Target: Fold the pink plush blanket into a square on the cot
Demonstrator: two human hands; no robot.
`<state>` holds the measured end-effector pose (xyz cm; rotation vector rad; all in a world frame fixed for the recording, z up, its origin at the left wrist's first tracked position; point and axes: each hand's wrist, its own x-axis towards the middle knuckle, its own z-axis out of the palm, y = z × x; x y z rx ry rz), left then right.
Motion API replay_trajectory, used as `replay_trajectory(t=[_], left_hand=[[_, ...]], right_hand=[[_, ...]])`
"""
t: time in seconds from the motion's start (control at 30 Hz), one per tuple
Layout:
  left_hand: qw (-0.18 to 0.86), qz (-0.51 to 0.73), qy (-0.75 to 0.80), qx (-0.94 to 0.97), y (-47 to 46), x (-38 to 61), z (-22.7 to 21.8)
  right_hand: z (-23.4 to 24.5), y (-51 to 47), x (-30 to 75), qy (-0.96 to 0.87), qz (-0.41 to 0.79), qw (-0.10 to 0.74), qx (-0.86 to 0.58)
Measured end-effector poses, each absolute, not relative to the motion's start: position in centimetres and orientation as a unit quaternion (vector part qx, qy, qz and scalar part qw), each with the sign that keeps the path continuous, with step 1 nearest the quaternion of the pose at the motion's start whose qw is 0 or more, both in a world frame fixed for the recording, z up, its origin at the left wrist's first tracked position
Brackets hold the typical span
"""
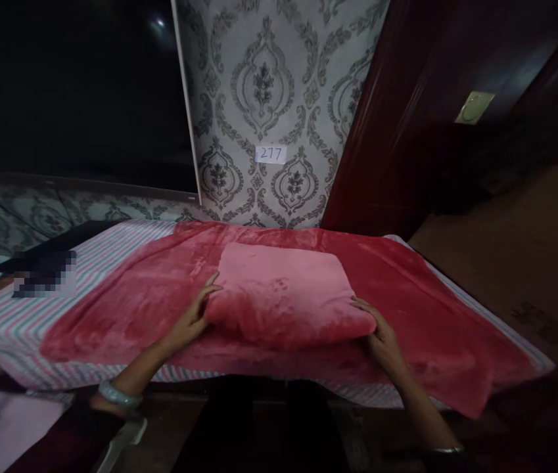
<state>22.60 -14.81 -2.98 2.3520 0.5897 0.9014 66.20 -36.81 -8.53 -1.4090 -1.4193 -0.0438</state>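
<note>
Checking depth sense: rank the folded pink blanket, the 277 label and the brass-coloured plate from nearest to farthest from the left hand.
1. folded pink blanket: touching the left hand.
2. 277 label: wall behind.
3. brass-coloured plate: far right.

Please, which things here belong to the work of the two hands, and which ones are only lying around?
In use: folded pink blanket, touched at its sides by left hand and right hand; red blanket under it.
Lying about: striped sheet, dark cloth at far left, paper label on wall, pink item at lower left.
</note>
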Motion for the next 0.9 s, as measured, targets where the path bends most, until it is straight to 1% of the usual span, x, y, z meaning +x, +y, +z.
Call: replay_trajectory(t=[0.1,0.2,0.33,0.4,0.47,0.57,0.63,0.7,0.73,0.8,0.9], left_hand=[[0.260,0.315,0.192,0.893,-15.1,22.8,-2.8],[0.189,0.284,0.187,0.921,-14.6,22.3,-3.5],[0.106,0.244,0.214,0.940,-13.1,21.9,-5.0],[0.093,0.249,0.215,0.940,-12.4,22.1,-5.3],[0.093,0.271,0.205,0.936,-11.9,22.8,-4.8],[0.096,0.325,0.176,0.924,-11.3,24.2,-2.1],[0.093,0.379,0.178,0.903,-10.8,25.2,1.1],[0.096,0.445,0.231,0.860,-10.2,26.1,5.1],[0.113,0.470,0.258,0.836,-9.8,26.5,7.1],[0.173,0.500,0.290,0.797,-8.8,27.4,11.0],[0.255,0.513,0.295,0.764,-7.1,28.5,15.0]], right_hand=[[-8.8,-36.9,66.0,-0.609,-0.013,0.525,-0.594],[-10.3,-37.3,66.4,-0.633,-0.031,0.485,-0.602],[-12.1,-37.1,67.1,-0.613,-0.048,0.445,-0.651],[-12.1,-36.7,67.1,-0.609,-0.051,0.444,-0.655],[-11.2,-36.2,66.9,-0.600,-0.058,0.464,-0.649],[-8.1,-35.2,66.7,-0.574,-0.065,0.514,-0.634],[-4.6,-34.6,66.8,-0.547,-0.080,0.547,-0.629],[-0.3,-34.1,67.2,-0.493,-0.128,0.584,-0.632],[2.0,-33.9,67.4,-0.463,-0.154,0.601,-0.633],[6.4,-33.4,67.8,-0.438,-0.164,0.628,-0.622],[10.8,-32.1,68.4,-0.435,-0.107,0.680,-0.580]])
